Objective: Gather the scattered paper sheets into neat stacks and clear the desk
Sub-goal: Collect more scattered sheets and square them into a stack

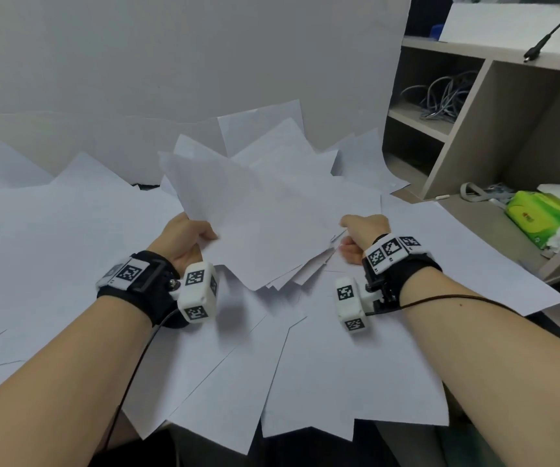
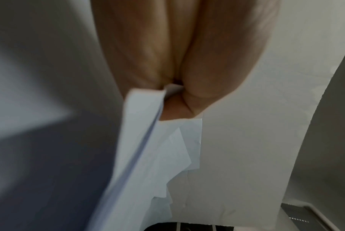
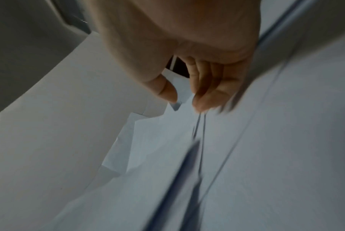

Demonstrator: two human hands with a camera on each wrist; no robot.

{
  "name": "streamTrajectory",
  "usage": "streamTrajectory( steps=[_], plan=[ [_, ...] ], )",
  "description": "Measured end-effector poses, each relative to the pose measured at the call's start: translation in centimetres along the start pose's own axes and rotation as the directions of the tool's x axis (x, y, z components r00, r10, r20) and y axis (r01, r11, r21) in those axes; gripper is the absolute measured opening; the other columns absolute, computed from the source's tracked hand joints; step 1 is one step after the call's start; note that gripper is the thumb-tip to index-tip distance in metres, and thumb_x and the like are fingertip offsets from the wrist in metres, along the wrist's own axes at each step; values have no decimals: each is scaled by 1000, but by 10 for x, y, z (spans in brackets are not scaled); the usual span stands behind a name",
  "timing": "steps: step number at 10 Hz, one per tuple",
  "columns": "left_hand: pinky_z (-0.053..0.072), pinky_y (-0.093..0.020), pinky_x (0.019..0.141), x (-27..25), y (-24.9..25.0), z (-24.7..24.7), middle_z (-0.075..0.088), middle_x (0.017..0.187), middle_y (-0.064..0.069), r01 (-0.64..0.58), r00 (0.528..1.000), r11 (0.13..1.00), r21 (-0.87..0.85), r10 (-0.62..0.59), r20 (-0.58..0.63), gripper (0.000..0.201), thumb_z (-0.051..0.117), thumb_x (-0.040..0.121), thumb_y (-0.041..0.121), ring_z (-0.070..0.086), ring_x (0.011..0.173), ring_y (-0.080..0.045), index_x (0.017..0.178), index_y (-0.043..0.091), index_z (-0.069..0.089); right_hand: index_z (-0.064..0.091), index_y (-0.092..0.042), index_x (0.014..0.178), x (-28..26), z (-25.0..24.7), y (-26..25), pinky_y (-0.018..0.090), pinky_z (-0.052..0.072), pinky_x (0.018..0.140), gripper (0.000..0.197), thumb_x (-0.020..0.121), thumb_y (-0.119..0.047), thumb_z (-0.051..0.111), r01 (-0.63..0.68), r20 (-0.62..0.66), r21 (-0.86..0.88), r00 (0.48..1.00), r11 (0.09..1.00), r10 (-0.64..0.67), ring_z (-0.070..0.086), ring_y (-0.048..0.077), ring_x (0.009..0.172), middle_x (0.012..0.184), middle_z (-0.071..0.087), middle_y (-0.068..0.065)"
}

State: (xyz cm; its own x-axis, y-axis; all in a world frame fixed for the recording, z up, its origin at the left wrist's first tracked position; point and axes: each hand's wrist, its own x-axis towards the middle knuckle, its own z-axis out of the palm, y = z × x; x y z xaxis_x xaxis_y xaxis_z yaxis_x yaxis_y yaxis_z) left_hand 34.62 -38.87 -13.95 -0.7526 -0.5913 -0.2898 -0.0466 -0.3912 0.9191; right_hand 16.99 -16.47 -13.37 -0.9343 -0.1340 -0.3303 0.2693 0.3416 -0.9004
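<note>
Item: two bare forearms, nearest the head camera, each with a black wrist strap carrying white marker blocks; thin black cables trail back from both.

Item: left hand (image 1: 184, 235). Clasps the left edge of a bundle of sheets (image 1: 265, 214), thumb over the top sheet. The left wrist view shows the sheets' edges wedged between the fingers (image 2: 147, 51), corners fanned unevenly beyond.

Item: right hand (image 1: 361, 237). Curled at the bundle's right edge, thumb below, fingers above. The right wrist view is blurred; thumb and fingers (image 3: 209, 87) lie close around paper edges, contact with them not sharply seen.

Item: bundle of sheets. Raised off the desk and tilted up between both hands; edges misaligned, lower corners splayed toward the person.

Item: loose sheets (image 1: 69, 237). Overlapping across the desk on every side, several overhanging the near edge (image 1: 224, 443), others leaning against the grey back wall (image 1: 170, 55).

Item: shelf unit (image 1: 474, 106), right of the paper, holding coiled grey cables (image 1: 440, 96). Green tissue pack (image 1: 541, 217) on its lower ledge, well apart from the right hand.
</note>
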Motion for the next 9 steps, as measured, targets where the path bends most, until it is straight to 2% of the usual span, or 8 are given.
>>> streamTrajectory(
  steps=[1, 2, 3, 4, 5, 6, 8, 9],
  plan=[
    [60, -41, 55, 1, 1, -1, 57, 89, -19, 56, 994, 997, 56, -50, -96, 36, 32, 81, -22, 63, 72, -34, 101, 1, 52, 61, 0, 105, 8, -27, -15, 36, 58, 68, 38, 75, -23, 60, 48, -153, -220, 985, 974, -83, 64, 30, 66, 78, 65, 12],
    [58, -45, 75, 14, -4, -12, 63, 94, -22, 128, 978, 985, 119, -105, -178, 14, 55, 83, -4, 65, 79, -36, 97, -1, 54, 60, -1, 115, 12, -42, -26, 32, 50, 63, 32, 89, -19, 56, 33, -130, -334, 988, 942, -81, 58, 26, 72, 84, 59, 6],
    [57, -46, 78, 61, -23, -34, 70, 102, -29, 165, 962, 940, 298, -87, -261, 55, 82, 65, 25, 71, 74, -39, 109, -1, 62, 53, -2, 131, 24, -47, -29, 39, 51, 94, 46, 89, -20, 60, 34, -59, -304, 997, 952, -55, 54, 28, 91, 106, 60, 12],
    [57, -58, 85, 46, -14, -25, 69, 101, -25, 123, 965, 928, 352, -28, -262, 47, 77, 75, 13, 70, 85, -40, 116, -4, 61, 49, -8, 139, 49, -46, -26, 44, 49, 103, 57, 86, -24, 64, 40, 37, -275, 999, 961, -31, 49, 25, 101, 116, 48, 7],
    [59, -50, 80, 21, 1, -15, 68, 103, -23, 62, 978, 943, 326, 7, -207, 26, 61, 90, -7, 68, 87, -39, 116, -4, 60, 49, -11, 140, 60, -44, -27, 45, 47, 104, 62, 84, -29, 67, 55, 85, -259, 996, 964, -34, 49, 26, 104, 116, 46, 4],
    [56, -28, 47, 8, 10, -18, 65, 89, -17, -13, 989, 963, 269, 52, -140, 21, 52, 94, -14, 69, 64, -26, 108, 1, 59, 50, -10, 140, 72, -39, -28, 38, 50, 96, 60, 87, -31, 67, 81, 117, -331, 992, 940, -44, 48, 25, 101, 118, 49, 4],
    [55, -28, 43, -1, 16, -44, 71, 82, -16, -42, 986, 988, 150, 65, -151, 32, 49, 94, -15, 72, 53, -20, 122, 0, 54, 56, -11, 133, 61, -28, -34, 14, 41, 30, 44, 91, -21, 64, 154, 154, -618, 985, 771, -74, 46, 21, 96, 133, 55, 8],
    [55, -31, 44, 1, 11, -47, 66, 92, -19, 10, 985, 989, 147, 16, -170, 36, 50, 93, -15, 71, 59, -28, 126, 0, 54, 58, -12, 93, 70, -26, -36, 19, 58, 61, 5, 88, -13, 59, 126, 55, -664, 991, 737, -121, 55, 27, 83, 101, 63, 8]
  ],
)
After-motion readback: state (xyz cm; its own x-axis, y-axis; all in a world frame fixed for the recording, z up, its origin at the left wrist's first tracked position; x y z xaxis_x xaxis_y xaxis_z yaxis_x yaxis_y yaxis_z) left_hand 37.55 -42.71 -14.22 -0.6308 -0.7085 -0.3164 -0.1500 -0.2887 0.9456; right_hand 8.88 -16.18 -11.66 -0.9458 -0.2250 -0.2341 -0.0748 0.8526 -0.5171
